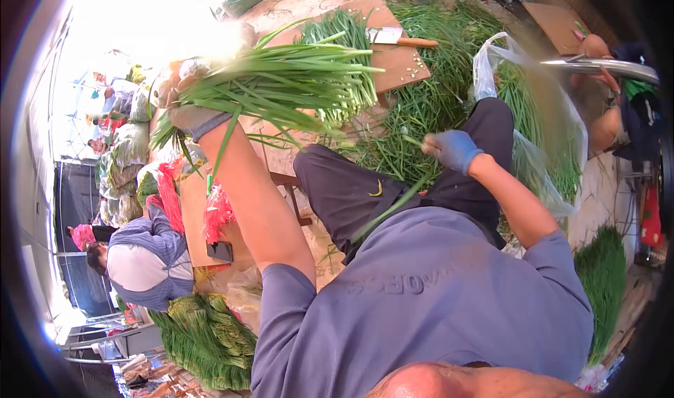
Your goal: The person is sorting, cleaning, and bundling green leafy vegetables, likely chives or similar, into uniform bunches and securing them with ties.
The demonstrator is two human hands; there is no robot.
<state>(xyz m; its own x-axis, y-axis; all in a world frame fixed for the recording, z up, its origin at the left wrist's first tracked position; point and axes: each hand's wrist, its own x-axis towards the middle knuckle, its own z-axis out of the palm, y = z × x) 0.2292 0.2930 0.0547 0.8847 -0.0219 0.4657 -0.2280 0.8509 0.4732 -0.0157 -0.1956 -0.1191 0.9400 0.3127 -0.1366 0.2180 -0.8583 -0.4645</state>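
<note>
My left hand (193,107), in a grey glove, is wrapped round a large bunch of garlic chives (281,75), raised in front of me at the left. The cut stem ends point right. My right hand (453,151), in a blue glove, is closed above my right thigh. A thin pale stalk end (413,140) sticks out past its fingers. One long chive leaf (393,212) lies slanting across my lap. Beyond the held bunch, trimmed chives (351,82) rest on a tan board (401,76), with a knife (404,38) on it.
Loose chives (428,68) cover the floor ahead. A clear plastic bag (572,152) of greens stands at my right. To the left, a person (144,257) sits by a table with pink ties (217,212) and a phone (220,252). Another person (604,117) sits at right.
</note>
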